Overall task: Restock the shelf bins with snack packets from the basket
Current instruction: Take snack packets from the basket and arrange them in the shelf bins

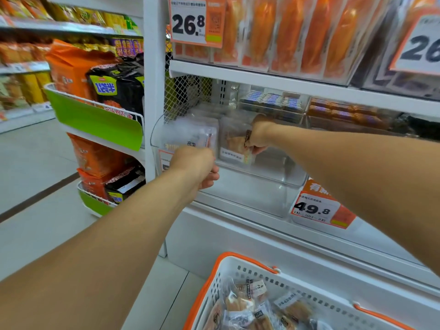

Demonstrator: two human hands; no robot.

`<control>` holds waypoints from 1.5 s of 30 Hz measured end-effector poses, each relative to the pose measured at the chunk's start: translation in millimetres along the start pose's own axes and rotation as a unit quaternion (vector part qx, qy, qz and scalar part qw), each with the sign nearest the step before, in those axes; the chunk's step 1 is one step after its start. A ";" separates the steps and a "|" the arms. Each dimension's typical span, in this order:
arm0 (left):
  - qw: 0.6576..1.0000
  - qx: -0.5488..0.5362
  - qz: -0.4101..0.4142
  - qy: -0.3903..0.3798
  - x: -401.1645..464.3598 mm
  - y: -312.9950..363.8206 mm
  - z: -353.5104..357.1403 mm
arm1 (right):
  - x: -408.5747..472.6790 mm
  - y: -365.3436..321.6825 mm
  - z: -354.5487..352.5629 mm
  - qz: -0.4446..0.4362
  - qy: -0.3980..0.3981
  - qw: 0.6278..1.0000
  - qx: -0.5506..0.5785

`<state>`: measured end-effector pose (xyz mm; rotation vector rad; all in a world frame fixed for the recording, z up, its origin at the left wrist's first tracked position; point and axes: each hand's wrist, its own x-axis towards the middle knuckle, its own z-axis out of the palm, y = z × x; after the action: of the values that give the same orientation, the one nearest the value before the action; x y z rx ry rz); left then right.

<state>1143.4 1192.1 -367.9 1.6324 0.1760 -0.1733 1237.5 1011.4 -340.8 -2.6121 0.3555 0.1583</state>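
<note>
From the head view, a clear plastic shelf bin [250, 186] sits on a white shelf [262, 236] in a shop aisle with a pale tiled floor [35, 186]. Inside the bin the right hand [259, 134] pinches the top edge of a snack packet [235, 148], standing upright beside more white packets [190, 136] at the bin's left end. The left hand [195, 167] is curled at the bin's front rim; whether it grips anything cannot be told. Below the bin a white basket [238, 270] with orange trim holds more packets. Right of the bin hangs a 49.8 price tag [314, 208]; above it, orange packs [285, 32].
</note>
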 end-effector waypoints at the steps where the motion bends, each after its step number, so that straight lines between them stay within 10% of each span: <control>1: 1.000 0.004 0.003 0.000 0.1 -0.6 1.1 | 2.4 0.0 1.0 0.000 0.010 1.000 0.005; 12: 0.999 0.035 -0.001 -0.007 2.4 -4.9 15.7 | 7.0 12.9 -1.4 0.052 0.024 0.997 0.059; 18: 0.982 0.174 0.062 -0.030 2.1 -8.0 18.9 | -53.4 0.4 -27.9 -0.060 0.125 0.989 -0.059; 21: 0.929 0.307 0.187 -0.089 -5.3 -14.2 30.4 | -116.5 19.1 -26.6 -0.190 0.293 0.924 -0.154; 24: 0.813 0.487 0.189 -0.257 -25.8 -28.3 48.7 | -189.4 69.7 -0.4 -0.244 0.278 0.923 -0.109; 27: 0.665 0.618 0.155 -0.389 -43.0 -57.1 68.2 | -219.8 139.0 45.5 -0.228 0.159 0.958 -0.077; 32: 0.549 0.683 0.165 -0.452 -70.5 -98.1 99.9 | -203.7 247.3 136.7 -0.060 -0.206 0.961 -0.176; 45: 0.464 0.755 0.155 -0.438 -85.6 -99.5 146.7 | -209.8 351.0 199.6 0.026 -0.136 0.985 -0.108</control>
<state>1037.2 1051.8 -456.1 2.9630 -1.5452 -1.1020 929.1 859.6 -639.0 -2.7447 0.3250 0.5942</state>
